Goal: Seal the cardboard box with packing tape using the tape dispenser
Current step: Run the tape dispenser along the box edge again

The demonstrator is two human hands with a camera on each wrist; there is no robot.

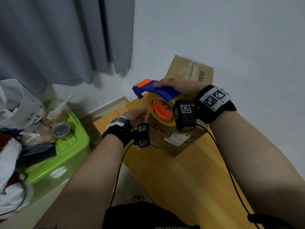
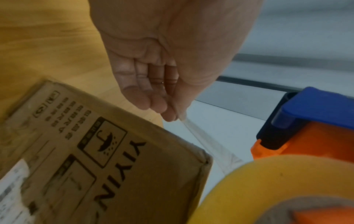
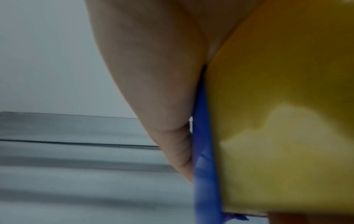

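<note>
Holding: my right hand [image 1: 175, 87] wraps the tape dispenser [image 1: 158, 100] above the cardboard box [image 1: 175, 139] on the worktop [image 1: 189, 179].
Pinching: my left hand [image 2: 168, 63] nips the tape end [image 2: 189, 128].
Handling: thin, sticky film; likely creases, so keep it taut.

Table [image 1: 189, 176]: carries the cardboard box [image 1: 175, 139], set toward its far edge.
Second box [image 1: 189, 70]: behind the first, against the wall.
Tape dispenser [image 1: 158, 91]: held above the cardboard box by the right hand [image 1: 178, 86], tape roll [image 1: 165, 109] beneath its body.
Left hand [image 1: 138, 114]: just left of the roll, fingers [image 2: 168, 112] pinching the free tape end [image 2: 193, 133] beside the box's upper corner.
Storage bin [image 1: 66, 154]: left of the table, lower down; a tin [image 1: 61, 130] and bags [image 1: 19, 104] on its lid.
Curtain [image 1: 57, 35]: behind the bin.
</note>
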